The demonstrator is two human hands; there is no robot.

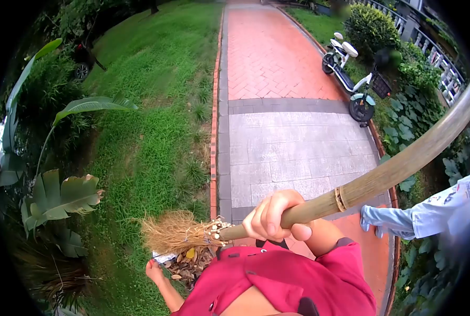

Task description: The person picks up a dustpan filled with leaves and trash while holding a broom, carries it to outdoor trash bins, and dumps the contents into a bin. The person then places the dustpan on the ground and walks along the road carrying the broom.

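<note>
My right hand is wrapped round the thick bamboo handle of a broom, close to its head. The handle slants up across the view to the upper right. The broom's straw bristles point left, over the grass edge. Below them lie dry brown leaves with one yellow leaf, beside a whitish, shiny piece. At the lower left my left hand is closed next to this whitish piece. What its fingers hold is too small to make out.
A brick path with a grey paved section runs ahead, with grass on its left. A white electric scooter stands at the right edge. A person in jeans is close on my right. Large-leaved plants grow at left.
</note>
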